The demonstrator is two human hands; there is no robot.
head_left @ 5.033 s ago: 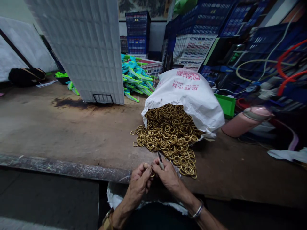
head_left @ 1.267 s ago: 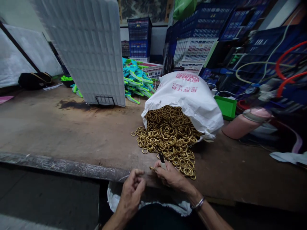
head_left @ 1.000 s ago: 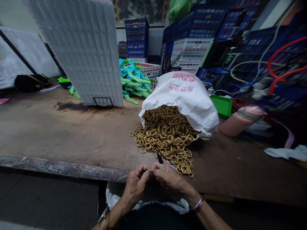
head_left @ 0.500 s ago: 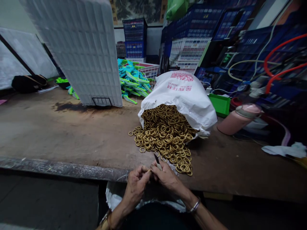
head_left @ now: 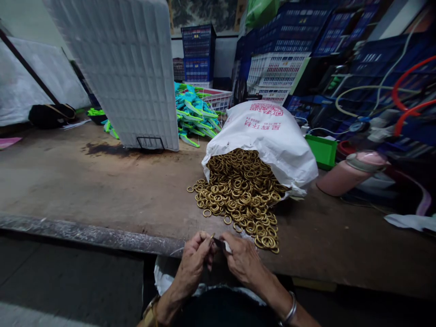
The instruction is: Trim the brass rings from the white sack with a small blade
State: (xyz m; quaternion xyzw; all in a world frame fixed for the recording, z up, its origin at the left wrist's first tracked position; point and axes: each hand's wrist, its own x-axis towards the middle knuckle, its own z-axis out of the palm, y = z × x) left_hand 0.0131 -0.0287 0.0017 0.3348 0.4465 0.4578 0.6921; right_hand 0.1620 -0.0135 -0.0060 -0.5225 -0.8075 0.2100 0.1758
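Observation:
At the table's front edge my left hand (head_left: 195, 258) pinches a gold-coloured ring (head_left: 212, 235), of which only a bit shows above the fingertips. My right hand (head_left: 242, 260) is closed around a small knife (head_left: 220, 244) with a dark blade and a pale handle. The blade points left and meets the ring at my left fingertips; whether it touches cannot be made out. Just beyond my hands, a heap of gold-coloured rings (head_left: 238, 200) spills from the mouth of a white sack (head_left: 262, 129) with red print, lying on its side.
The wooden table (head_left: 146, 190) carries a tall white ribbed panel (head_left: 143, 81), a pile of turquoise and lime pieces (head_left: 195, 116), a green tray (head_left: 322, 152) and a pink bottle (head_left: 350, 175). Blue crates (head_left: 198, 43) are stacked behind. A white bag (head_left: 163, 274) opens below the edge.
The knife has swung from pointing up and away to pointing left, its blade now at the ring. The whole view has shifted slightly.

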